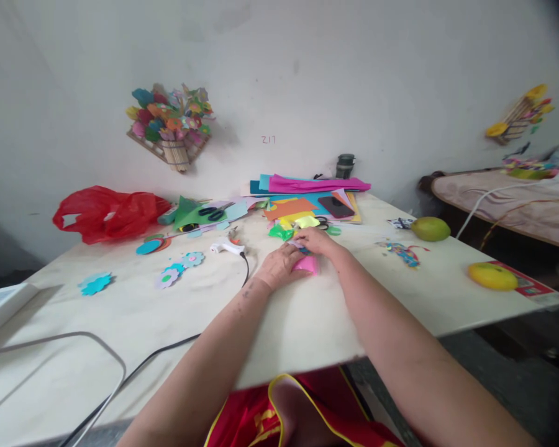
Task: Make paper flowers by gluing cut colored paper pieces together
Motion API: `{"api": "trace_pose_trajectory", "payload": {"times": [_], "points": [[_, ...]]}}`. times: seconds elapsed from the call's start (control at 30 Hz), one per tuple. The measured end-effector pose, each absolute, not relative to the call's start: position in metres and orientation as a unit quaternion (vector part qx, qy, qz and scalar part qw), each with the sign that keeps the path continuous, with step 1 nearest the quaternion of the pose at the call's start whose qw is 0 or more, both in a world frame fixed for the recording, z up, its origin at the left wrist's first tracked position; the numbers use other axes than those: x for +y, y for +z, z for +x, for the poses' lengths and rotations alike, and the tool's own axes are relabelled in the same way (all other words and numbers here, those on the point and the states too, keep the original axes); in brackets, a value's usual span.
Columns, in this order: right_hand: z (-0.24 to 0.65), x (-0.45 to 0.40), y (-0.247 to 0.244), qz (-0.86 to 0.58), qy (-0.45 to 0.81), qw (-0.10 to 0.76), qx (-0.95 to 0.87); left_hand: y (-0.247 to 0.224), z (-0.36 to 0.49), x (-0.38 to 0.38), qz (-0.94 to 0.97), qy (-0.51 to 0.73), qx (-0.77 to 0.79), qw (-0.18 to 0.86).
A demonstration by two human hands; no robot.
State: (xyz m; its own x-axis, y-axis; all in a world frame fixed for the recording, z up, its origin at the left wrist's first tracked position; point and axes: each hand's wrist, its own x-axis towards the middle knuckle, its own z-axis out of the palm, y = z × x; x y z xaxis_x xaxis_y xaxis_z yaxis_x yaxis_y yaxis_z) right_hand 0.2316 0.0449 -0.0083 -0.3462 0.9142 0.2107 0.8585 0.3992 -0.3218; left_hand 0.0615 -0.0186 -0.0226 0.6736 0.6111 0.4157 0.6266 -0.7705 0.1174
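Observation:
In the middle of the table my left hand (282, 268) is closed on a small bright pink packet (306, 266), which shows beside its fingers. My right hand (317, 240) reaches in from the other side, its fingers pinched together at a small lilac and blue piece (299, 246) above the pink one. The two hands are close together, so what lies between the fingertips is partly hidden. Just beyond them are a green packet (281, 232) and a yellow packet (306, 221). A white glue gun (228, 247) with a black cord lies to the left.
Paper flowers (168, 277) and a cyan flower cutout (96, 284) lie at left, with a red plastic bag (109, 214) behind. Scissors (214, 212), colored sheets (293, 208) and a phone (335, 207) are at the back. Mangoes (492, 276) sit at right. Cords cross the front left.

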Motion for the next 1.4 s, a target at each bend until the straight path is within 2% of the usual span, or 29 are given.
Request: {"api": "trace_pose_trajectory", "payload": {"times": [0.23, 0.43, 1.0, 1.4], "points": [[0.235, 0.051, -0.015, -0.529, 0.138, 0.229, -0.805, -0.020, 0.034, -0.007, -0.888, -0.220, -0.404, 0.001], [0.241, 0.051, -0.011, -0.461, 0.197, 0.229, -0.835, -0.022, 0.025, -0.003, -0.891, -0.233, -0.390, -0.024], [0.251, 0.059, -0.018, -0.431, 0.198, 0.221, -0.852, -0.026, 0.028, -0.002, -0.867, -0.269, -0.413, -0.077], [0.244, 0.049, -0.008, -0.491, 0.194, 0.217, -0.821, -0.027, 0.029, -0.001, -0.859, -0.280, -0.422, -0.071]]}}
